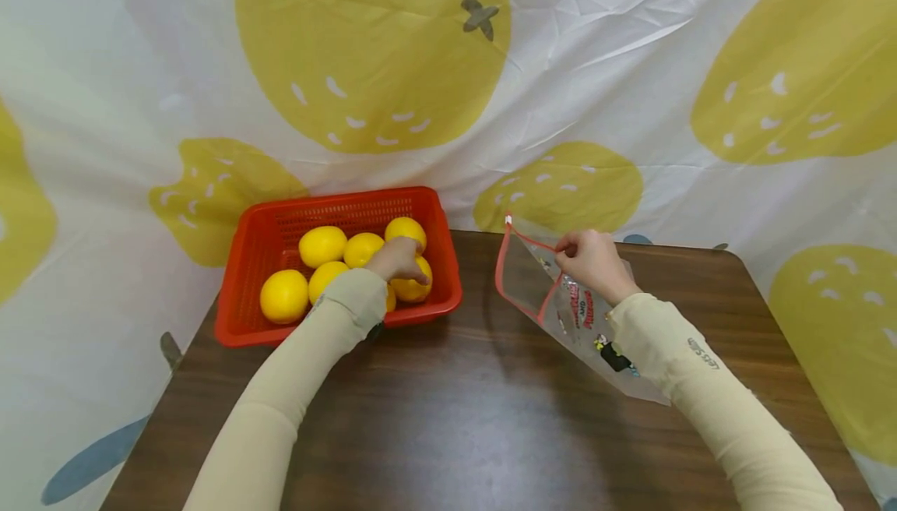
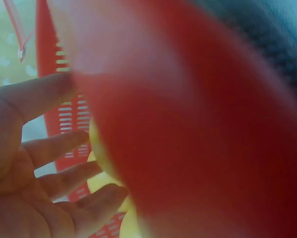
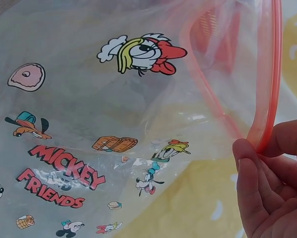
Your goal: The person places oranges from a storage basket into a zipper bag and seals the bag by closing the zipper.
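Note:
In the head view my left hand (image 1: pixel 398 259) reaches into a red plastic basket (image 1: pixel 231 293), over the yellow lemons (image 1: pixel 283 296) at its right end. The nearest lemon (image 1: pixel 412 281) lies just under the fingers and thumb. From the left wrist the fingers (image 2: pixel 64 148) look spread and fairly straight, and the basket wall partly hides their tips and the fruit. My right hand (image 1: pixel 596 262) pinches the red zip edge of a clear printed bag (image 1: pixel 582 316) between thumb and fingers. The bag's mouth gapes toward the basket, and its body hangs down to the right.
Both things are on a dark brown wooden table (image 1: pixel 448 417), the basket at back left. A white cloth printed with yellow fruit (image 1: pixel 546 67) hangs right behind the table. The bag's white zip slider (image 1: pixel 508 220) is at its upper left corner.

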A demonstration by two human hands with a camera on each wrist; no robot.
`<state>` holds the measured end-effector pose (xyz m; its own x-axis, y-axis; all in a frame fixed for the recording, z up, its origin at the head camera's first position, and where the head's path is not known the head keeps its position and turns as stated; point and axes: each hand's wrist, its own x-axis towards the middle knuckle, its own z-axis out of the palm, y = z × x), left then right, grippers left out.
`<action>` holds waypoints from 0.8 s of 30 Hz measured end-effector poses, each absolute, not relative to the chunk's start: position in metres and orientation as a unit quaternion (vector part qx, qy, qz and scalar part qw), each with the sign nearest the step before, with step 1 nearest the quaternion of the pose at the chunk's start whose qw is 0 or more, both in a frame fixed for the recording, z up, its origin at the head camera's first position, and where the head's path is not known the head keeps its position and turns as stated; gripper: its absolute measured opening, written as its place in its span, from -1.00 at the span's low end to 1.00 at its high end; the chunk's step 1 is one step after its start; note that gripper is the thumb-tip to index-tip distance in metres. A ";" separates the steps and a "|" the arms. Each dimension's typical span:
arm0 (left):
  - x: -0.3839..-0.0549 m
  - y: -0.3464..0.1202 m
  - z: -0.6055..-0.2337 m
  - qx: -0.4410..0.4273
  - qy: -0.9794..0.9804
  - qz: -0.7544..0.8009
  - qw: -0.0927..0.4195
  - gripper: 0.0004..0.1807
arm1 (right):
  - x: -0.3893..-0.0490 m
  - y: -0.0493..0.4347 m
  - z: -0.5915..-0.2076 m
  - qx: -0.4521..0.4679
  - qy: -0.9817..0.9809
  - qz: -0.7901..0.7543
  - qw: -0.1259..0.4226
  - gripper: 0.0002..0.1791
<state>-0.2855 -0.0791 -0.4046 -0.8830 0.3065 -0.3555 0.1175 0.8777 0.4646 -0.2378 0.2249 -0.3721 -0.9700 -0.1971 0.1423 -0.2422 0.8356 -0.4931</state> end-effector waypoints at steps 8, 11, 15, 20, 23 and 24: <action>-0.288 -0.073 -0.411 0.085 0.953 0.182 0.227 -0.27 | -0.238 0.225 -0.374 0.111 -0.958 0.262 0.037 -0.76; -0.286 -0.071 -0.413 0.075 0.958 0.170 0.220 -0.29 | -0.238 0.225 -0.374 0.113 -0.958 0.261 0.037 -0.76; -0.283 -0.067 -0.415 0.082 0.963 0.146 0.213 -0.25 | -0.239 0.224 -0.374 0.118 -0.958 0.258 0.040 -0.77; -0.282 -0.064 -0.415 0.080 0.962 0.147 0.218 -0.21 | -0.240 0.224 -0.374 0.124 -0.957 0.258 0.042 -0.78; -0.283 -0.063 -0.415 0.079 0.961 0.147 0.222 -0.18 | -0.240 0.223 -0.374 0.125 -0.957 0.258 0.042 -0.78; -0.284 -0.063 -0.415 0.080 0.960 0.147 0.222 -0.16 | -0.240 0.223 -0.374 0.125 -0.957 0.259 0.041 -0.77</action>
<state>-0.2835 -0.0629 -0.4152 -0.8885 0.2189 -0.4033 0.0878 0.9438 0.3187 -0.2402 0.2233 -0.3737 -0.9655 -0.2172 0.1436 -0.2600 0.8348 -0.4854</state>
